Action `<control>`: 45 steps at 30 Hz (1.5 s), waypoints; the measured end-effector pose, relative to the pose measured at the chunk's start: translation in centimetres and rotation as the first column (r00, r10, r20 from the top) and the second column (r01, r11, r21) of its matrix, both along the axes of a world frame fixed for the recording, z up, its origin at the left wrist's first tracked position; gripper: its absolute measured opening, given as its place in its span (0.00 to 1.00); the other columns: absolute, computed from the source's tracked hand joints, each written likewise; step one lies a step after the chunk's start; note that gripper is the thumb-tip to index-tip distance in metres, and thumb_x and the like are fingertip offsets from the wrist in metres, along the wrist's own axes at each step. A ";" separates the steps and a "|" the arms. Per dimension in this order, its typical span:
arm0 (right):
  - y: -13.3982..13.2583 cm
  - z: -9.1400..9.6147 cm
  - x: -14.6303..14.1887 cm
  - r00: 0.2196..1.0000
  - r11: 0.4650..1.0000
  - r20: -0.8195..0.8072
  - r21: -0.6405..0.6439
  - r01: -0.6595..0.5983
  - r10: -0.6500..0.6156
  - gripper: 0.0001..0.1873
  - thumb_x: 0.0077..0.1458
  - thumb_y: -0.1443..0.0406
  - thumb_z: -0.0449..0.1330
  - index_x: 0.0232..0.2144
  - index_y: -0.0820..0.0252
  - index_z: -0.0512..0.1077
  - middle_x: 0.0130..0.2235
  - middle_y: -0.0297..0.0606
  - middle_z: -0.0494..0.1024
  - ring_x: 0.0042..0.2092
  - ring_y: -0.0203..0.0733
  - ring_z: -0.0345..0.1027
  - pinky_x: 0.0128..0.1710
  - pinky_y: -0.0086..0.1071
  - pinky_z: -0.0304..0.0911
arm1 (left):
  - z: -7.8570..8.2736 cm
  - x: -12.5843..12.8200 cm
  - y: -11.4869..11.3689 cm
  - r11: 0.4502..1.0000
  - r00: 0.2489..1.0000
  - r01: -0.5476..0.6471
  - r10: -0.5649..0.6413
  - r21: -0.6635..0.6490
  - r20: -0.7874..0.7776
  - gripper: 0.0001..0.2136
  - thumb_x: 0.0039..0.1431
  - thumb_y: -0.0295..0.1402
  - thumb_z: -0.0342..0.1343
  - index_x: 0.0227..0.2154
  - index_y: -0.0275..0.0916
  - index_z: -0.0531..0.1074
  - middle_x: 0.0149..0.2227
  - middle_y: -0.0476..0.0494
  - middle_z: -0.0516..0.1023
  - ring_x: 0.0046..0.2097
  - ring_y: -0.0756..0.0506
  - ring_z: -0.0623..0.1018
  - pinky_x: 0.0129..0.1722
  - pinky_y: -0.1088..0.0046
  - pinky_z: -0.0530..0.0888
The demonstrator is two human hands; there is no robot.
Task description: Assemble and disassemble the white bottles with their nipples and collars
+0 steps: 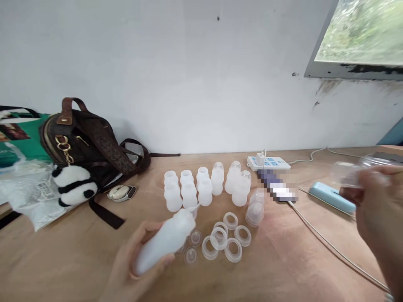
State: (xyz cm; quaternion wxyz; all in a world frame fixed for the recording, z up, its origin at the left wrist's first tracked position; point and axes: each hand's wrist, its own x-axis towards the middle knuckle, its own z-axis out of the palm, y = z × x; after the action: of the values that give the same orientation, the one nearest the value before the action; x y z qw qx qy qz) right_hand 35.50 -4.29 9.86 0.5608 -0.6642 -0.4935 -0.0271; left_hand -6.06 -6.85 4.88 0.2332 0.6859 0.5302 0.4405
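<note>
At seven o'clock, the left hand [128,256] grips a baby bottle [166,239], best held lightly; at three, the right hand [378,197] clasps clear plastic [349,174].

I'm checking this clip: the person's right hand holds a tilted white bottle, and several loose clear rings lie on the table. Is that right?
Not quite: the hand is wrong. The head view shows the left hand holding the tilted white bottle. The rest stands: several loose clear rings lie on the table.
</note>
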 end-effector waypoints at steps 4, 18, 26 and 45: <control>0.4 -4.4 0.3 0.938 0.865 0.149 -0.452 -0.216 0.313 0.21 0.52 0.48 0.62 0.42 0.54 0.69 0.22 0.31 0.69 0.23 0.42 0.64 0.23 0.32 0.56 | -0.8 -1.4 0.9 0.996 0.997 -0.072 0.073 0.056 -0.012 0.18 0.51 0.47 0.65 0.41 0.44 0.73 0.38 0.47 0.84 0.36 0.39 0.83 0.34 0.68 0.80; -0.4 -3.5 -7.0 0.866 0.796 0.073 -0.440 -0.417 0.494 0.17 0.58 0.51 0.55 0.43 0.54 0.69 0.28 0.34 0.74 0.29 0.43 0.68 0.30 0.35 0.62 | 0.3 3.4 3.2 0.871 0.929 0.250 -0.092 0.424 -0.359 0.16 0.61 0.37 0.62 0.51 0.42 0.71 0.45 0.43 0.81 0.44 0.42 0.83 0.42 0.69 0.81; 1.4 -3.6 -14.6 0.411 0.313 -0.643 -0.267 -0.911 0.646 0.24 0.54 0.44 0.60 0.36 0.58 0.68 0.21 0.30 0.72 0.20 0.34 0.63 0.20 0.27 0.56 | -1.8 3.9 3.9 0.574 0.844 0.358 0.138 0.737 -0.518 0.14 0.68 0.32 0.55 0.54 0.41 0.72 0.44 0.39 0.77 0.42 0.44 0.80 0.40 0.69 0.78; 1.9 -5.9 -13.9 0.463 0.441 -0.203 -0.147 -0.885 0.863 0.32 0.60 0.44 0.57 0.60 0.50 0.60 0.47 0.41 0.76 0.48 0.47 0.71 0.48 0.41 0.67 | -1.1 3.9 4.0 0.836 0.951 0.301 -0.231 0.458 -0.205 0.19 0.61 0.38 0.64 0.54 0.45 0.73 0.36 0.48 0.71 0.35 0.48 0.76 0.32 0.74 0.76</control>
State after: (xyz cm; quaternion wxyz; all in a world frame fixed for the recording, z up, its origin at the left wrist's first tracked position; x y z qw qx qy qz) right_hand 21.65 -2.41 3.99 0.4360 -0.3751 -0.7364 0.3563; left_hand -2.20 -2.82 3.81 0.0752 0.8187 0.3176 0.4725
